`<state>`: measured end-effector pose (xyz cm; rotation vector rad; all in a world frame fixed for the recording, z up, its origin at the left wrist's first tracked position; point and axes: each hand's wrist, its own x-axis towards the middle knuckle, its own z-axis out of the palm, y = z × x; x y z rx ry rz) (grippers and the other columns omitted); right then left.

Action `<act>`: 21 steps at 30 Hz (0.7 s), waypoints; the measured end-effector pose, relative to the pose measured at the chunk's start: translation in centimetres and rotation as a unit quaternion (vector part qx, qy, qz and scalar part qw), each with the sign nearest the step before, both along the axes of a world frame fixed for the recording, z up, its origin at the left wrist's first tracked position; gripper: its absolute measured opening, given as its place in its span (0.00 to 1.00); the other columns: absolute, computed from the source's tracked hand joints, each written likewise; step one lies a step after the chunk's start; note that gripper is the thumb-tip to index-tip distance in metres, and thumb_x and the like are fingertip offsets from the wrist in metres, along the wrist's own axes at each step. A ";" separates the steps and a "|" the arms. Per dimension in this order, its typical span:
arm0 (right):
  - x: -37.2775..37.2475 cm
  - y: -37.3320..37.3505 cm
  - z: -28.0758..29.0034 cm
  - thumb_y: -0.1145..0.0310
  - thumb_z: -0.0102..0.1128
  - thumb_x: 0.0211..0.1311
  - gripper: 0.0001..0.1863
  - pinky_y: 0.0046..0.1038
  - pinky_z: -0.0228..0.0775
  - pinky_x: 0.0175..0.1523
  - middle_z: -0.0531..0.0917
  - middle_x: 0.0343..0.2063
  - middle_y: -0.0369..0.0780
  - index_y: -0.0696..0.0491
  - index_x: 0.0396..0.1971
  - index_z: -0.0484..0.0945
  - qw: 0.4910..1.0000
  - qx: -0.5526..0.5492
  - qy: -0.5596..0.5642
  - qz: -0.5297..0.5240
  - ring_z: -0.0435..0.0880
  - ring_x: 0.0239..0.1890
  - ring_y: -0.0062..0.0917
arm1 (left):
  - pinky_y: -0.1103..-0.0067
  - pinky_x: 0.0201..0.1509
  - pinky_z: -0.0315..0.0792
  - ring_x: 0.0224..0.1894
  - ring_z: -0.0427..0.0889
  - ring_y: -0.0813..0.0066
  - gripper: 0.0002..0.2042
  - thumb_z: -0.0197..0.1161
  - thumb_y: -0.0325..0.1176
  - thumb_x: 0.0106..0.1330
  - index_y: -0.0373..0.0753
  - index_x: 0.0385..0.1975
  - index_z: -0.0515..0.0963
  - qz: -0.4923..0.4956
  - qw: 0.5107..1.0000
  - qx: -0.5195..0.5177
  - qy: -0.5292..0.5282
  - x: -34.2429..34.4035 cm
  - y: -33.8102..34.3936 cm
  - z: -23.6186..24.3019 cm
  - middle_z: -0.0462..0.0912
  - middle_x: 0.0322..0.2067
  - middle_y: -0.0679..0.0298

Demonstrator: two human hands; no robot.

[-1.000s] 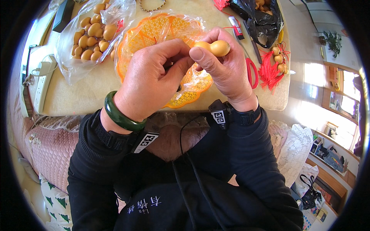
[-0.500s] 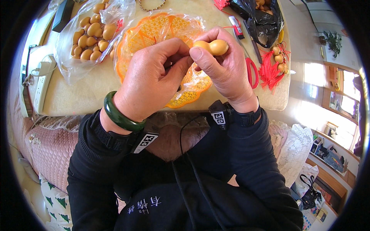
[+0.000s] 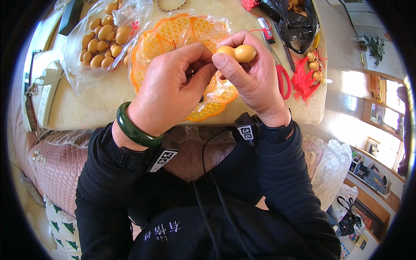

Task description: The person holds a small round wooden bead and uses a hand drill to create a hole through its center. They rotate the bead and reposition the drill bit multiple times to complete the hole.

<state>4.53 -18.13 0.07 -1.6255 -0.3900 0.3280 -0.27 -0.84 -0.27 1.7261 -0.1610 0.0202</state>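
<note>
My right hand (image 3: pixel 249 86) grips a small tan gourd (image 3: pixel 240 53) between thumb and fingers, lying sideways. My left hand (image 3: pixel 175 84), with a green bangle (image 3: pixel 134 130) at the wrist, is closed with thumb and forefinger pinched beside the gourd's left end; what it holds is hidden. Beneath both hands lies an orange lattice tray (image 3: pixel 145 43) lined with clear plastic film. Red-handled scissors (image 3: pixel 284 82) lie to the right of my right hand.
A clear bag of gourds (image 3: pixel 99 47) lies left, beside a power strip (image 3: pixel 48 95). At the right are a black bag (image 3: pixel 294 28), red tassels with gourds (image 3: pixel 303 82), a knife (image 3: pixel 284 47) and a glue tube (image 3: pixel 265 28). A beaded loop (image 3: pixel 171 8) lies behind the tray.
My hands and the gourd have shifted very slightly left; the grip looks the same.
</note>
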 end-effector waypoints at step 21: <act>-0.1 0.1 -0.1 0.63 0.71 0.59 0.15 0.16 0.72 0.36 0.80 0.28 0.33 0.55 0.36 0.76 1.000 -0.017 -0.012 -0.017 0.76 0.30 0.12 | 0.78 0.29 0.72 0.25 0.79 0.73 0.03 0.61 0.24 0.66 0.31 0.34 0.78 -0.003 1.000 0.011 -0.016 0.0 0.0 -0.4 0.81 0.24 0.55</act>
